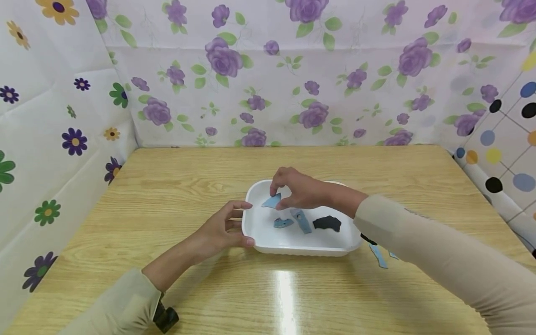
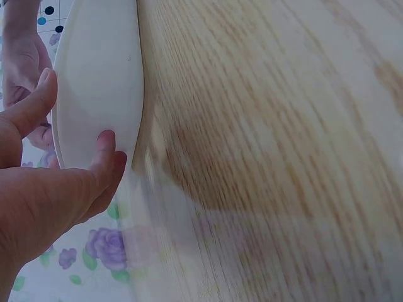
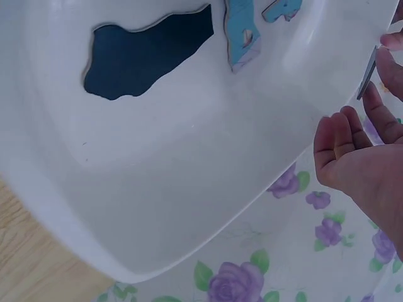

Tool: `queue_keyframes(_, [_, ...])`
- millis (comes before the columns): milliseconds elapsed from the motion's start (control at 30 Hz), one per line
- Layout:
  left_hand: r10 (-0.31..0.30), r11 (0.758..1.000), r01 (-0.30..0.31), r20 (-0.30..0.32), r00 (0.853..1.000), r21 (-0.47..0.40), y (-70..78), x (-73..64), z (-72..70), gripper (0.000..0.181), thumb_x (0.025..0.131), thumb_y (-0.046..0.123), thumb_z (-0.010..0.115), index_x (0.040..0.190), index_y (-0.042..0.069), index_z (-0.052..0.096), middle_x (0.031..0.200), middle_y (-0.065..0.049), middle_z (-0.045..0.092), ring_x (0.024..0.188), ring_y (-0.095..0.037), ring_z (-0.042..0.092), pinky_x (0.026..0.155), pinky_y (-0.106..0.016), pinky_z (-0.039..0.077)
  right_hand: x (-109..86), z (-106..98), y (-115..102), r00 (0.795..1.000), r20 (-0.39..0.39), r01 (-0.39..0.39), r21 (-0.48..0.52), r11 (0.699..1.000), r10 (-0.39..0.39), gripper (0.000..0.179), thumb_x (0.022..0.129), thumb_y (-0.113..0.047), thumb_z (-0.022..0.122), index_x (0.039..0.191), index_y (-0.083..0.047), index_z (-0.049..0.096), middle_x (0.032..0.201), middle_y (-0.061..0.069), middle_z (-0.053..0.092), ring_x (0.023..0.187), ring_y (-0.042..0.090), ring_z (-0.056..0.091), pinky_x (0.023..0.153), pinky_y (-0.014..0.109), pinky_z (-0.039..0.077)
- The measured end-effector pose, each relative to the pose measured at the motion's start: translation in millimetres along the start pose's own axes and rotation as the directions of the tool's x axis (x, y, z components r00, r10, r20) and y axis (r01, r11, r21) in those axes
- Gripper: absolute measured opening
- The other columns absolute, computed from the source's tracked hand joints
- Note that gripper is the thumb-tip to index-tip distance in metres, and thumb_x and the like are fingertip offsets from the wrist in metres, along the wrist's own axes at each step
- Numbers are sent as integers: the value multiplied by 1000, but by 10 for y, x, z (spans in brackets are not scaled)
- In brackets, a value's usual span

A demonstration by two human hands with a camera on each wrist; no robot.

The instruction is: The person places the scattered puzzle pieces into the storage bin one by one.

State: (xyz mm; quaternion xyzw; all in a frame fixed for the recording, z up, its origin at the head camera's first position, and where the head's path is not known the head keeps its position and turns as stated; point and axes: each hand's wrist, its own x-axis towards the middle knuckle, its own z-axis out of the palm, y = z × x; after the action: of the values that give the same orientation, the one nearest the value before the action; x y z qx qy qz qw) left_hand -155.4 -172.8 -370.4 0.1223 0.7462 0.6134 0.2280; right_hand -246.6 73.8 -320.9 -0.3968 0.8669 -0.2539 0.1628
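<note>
Over the left part of the white tray (image 1: 268,238), the right hand (image 1: 300,190) pinches a pale blue piece (image 1: 272,201) by its edges — thumb and fingertip closed in as far as the piece allows. At the tray's left end the left hand (image 1: 215,232) rests against the rim and outer wall, thumb and fingers spread well apart. On the tray's floor lie a small blue piece (image 1: 283,223), a long blue piece (image 1: 305,224) and — farthest right — a dark piece (image 1: 327,223). Right of the tray, a blue strip (image 1: 378,257) lies on the table (image 1: 188,288).
</note>
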Motion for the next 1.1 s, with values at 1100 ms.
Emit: queue_keyframes(1100, [6, 1000, -6, 7, 1000, 5, 5, -11, 2, 83, 80, 14, 79, 146, 12, 29, 146, -20, 34, 130, -37, 44, 93, -38, 51, 189, 151, -111, 995, -36, 80, -274, 958, -93, 33, 84, -13, 75, 115, -8, 63, 121, 7, 48, 113, 23, 40, 96, 39, 42])
